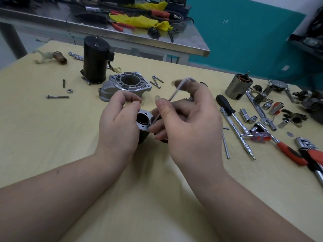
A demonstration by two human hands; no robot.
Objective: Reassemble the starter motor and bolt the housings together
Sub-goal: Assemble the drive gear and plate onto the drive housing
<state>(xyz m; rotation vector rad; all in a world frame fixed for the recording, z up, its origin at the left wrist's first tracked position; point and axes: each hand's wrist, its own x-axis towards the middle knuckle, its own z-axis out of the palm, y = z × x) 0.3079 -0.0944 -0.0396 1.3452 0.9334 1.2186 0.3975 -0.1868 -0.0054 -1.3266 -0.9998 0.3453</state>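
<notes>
aluminium end of a small motor housing [144, 122] sits upright on the wooden table [52, 137], bore facing up with a copper-coloured ring inside; left hand [118, 126] wraps its side, fingers curled round it, thumb and forefinger pinched together above the rim with nothing plainly between them; right hand [190, 126] pinches a long through bolt [172, 97] between thumb and forefinger, bolt tilted, lower tip at a hole in the housing flange, head end blurred; whether the tip has entered the hole cannot be told.

judgement on progress: early to middle; this looks like the 1st long bolt being started, not tightened; the cast aluminium nose housing [126, 86] lies apart just behind the hands, the black cylindrical motor body [95, 60] stands apart behind it, the armature [238, 87] lies well to the right; loose bolts [156, 81] and 1 nut [69, 91] remain unused on the table; ratchet handle [279, 145] and sockets lie untouched at right; joining of housings and final bolting left to do.
</notes>
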